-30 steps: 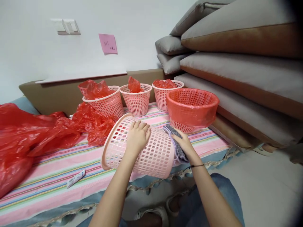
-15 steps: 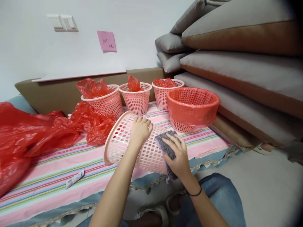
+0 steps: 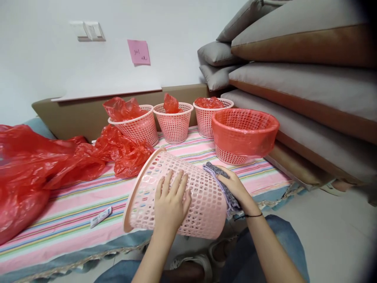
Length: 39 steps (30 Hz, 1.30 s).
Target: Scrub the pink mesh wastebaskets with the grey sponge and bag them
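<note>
Left hand [image 3: 171,201] rests spread, unclenched, on the tipped basket [image 3: 204,196]; right hand [image 3: 237,188] grasps a cloth [image 3: 228,194] at its base end — long axis running left to right, rim [image 3: 140,181] leftward.

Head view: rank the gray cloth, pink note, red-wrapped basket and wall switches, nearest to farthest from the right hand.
1. Gray cloth, in the right hand.
2. Red-wrapped basket, beyond the hand.
3. Pink note, on the wall.
4. Wall switches, left of the note.

Bright, even indoor light, glossy highlights on red plastic [image 3: 67,161], dark blurred right-hand corners
</note>
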### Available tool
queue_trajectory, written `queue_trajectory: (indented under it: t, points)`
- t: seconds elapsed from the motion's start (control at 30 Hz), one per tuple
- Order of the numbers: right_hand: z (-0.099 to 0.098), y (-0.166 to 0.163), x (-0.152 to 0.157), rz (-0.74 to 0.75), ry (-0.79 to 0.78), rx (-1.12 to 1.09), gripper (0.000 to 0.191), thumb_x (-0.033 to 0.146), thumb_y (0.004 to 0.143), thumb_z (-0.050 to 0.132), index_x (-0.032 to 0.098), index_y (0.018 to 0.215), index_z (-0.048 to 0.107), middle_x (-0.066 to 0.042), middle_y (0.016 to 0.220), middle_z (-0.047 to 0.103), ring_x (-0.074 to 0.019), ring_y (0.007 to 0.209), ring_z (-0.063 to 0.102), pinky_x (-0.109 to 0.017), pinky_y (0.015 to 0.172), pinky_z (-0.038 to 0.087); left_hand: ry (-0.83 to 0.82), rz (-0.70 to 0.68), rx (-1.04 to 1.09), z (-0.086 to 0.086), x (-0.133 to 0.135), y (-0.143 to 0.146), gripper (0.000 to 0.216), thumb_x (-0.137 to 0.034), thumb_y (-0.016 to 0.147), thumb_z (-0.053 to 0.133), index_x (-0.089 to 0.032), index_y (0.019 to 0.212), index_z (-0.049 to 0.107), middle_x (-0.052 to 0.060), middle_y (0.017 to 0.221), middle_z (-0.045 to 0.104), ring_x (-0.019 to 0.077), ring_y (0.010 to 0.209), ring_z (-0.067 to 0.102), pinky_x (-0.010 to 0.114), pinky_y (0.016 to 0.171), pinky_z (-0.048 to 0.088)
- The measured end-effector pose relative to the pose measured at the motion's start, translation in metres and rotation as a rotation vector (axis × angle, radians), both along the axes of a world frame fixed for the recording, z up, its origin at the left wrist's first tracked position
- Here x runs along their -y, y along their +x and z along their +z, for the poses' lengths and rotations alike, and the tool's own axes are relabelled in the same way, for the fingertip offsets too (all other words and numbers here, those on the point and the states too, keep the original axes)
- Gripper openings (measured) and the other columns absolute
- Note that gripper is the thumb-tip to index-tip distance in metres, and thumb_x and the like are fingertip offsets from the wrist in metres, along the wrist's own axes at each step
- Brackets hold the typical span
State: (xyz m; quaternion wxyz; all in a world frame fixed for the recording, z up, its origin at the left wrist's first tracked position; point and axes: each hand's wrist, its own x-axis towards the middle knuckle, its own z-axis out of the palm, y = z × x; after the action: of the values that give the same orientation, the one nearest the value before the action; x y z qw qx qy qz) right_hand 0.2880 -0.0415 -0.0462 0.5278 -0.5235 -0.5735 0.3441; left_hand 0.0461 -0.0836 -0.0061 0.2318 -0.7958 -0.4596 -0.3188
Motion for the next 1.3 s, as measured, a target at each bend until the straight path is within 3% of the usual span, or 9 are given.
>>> queue_trajectory:
  t: [0.2,0.37,0.43,0.5,0.63,0.77,0.9,1.03,1.3]
  points:
    - [-0.01,-0.028,0.056,-0.249,0.317,0.241,0.042,0.031,0.086,0.058,0.024,0.126,0.066,-0.009,0.14,0.061,-0.0296,0.133,0.049,-0.056,0.116,0.034,-0.154,-0.038,0.008,0.015,-0.041,0.011,0.037,-0.024,0.093,0.051,-0.019,0.125,0.068,0.005,0.134,0.067,0.0341,0.131,0.054,0.051,0.113,0.036]
    - [-0.013,-0.044,0.071,-0.368,0.419,0.435,0.043,0.023,0.088,0.053,0.026,0.13,0.062,-0.008,0.142,0.057,-0.031,0.135,0.044,-0.061,0.112,0.037,-0.216,-0.125,0.181,0.048,-0.057,0.003,0.035,-0.026,0.095,0.047,-0.017,0.124,0.065,0.012,0.14,0.062,0.0282,0.129,0.056,0.046,0.111,0.042]
    - [-0.013,-0.044,0.07,-0.368,0.436,0.463,0.043,0.022,0.089,0.052,0.026,0.13,0.061,-0.009,0.142,0.057,-0.0314,0.133,0.045,-0.062,0.111,0.039,-0.154,-0.047,0.292,0.068,-0.059,-0.014,0.037,-0.03,0.096,0.046,-0.017,0.126,0.063,0.013,0.142,0.06,0.0279,0.132,0.053,0.045,0.112,0.041]
    - [-0.014,-0.043,0.071,-0.359,0.451,0.488,0.043,0.022,0.089,0.052,0.026,0.13,0.06,-0.009,0.142,0.056,-0.0322,0.134,0.044,-0.063,0.111,0.039,-0.153,0.157,0.363,0.085,-0.061,-0.031,0.04,-0.038,0.095,0.048,-0.016,0.125,0.064,0.016,0.14,0.06,0.0329,0.131,0.053,0.049,0.11,0.04]
    - [-0.018,-0.045,0.081,-0.354,0.492,0.52,0.043,0.022,0.09,0.053,0.027,0.132,0.058,-0.008,0.144,0.054,-0.0337,0.137,0.04,-0.064,0.11,0.038,-0.523,0.4,0.4,0.097,-0.062,-0.052,0.044,-0.05,0.096,0.04,-0.018,0.112,0.066,0.018,0.112,0.073,0.0337,0.104,0.068,0.042,0.085,0.05]
    - [-0.02,-0.046,0.092,-0.325,0.522,0.521,0.043,0.025,0.091,0.054,0.028,0.134,0.056,-0.009,0.143,0.054,-0.0342,0.136,0.041,-0.064,0.107,0.04,-0.526,0.458,0.464,0.08,-0.043,-0.056,0.049,-0.048,0.099,0.028,-0.022,0.071,0.059,0.009,0.067,0.069,0.0258,0.066,0.067,0.032,0.063,0.042]
    - [-0.015,-0.04,0.085,-0.365,0.512,0.512,0.044,0.026,0.091,0.054,0.029,0.135,0.056,-0.009,0.142,0.056,-0.0325,0.134,0.044,-0.062,0.109,0.039,-0.419,0.293,0.751,0.044,-0.008,-0.061,0.042,-0.046,0.099,0.031,-0.023,0.068,0.049,-0.002,0.053,0.055,0.0154,0.047,0.054,0.027,0.055,0.036]
    - [-0.005,-0.03,0.059,-0.445,0.458,0.512,0.042,0.028,0.09,0.054,0.026,0.132,0.06,-0.01,0.14,0.059,-0.0314,0.131,0.047,-0.06,0.111,0.037,-0.301,0.248,0.952,-0.006,0.021,-0.061,0.042,-0.049,0.098,0.037,-0.024,0.064,0.043,-0.004,0.052,0.045,0.0144,0.049,0.046,0.027,0.053,0.034]
    - [0.008,-0.02,0.014,-0.481,0.346,0.44,0.041,0.028,0.085,0.053,0.02,0.123,0.067,-0.012,0.128,0.067,-0.0297,0.119,0.059,-0.053,0.107,0.043,-0.281,0.264,1.149,-0.076,0.073,-0.044,0.053,-0.066,0.095,0.027,-0.024,0.077,0.054,0.001,0.067,0.06,0.0218,0.068,0.059,0.033,0.066,0.046]
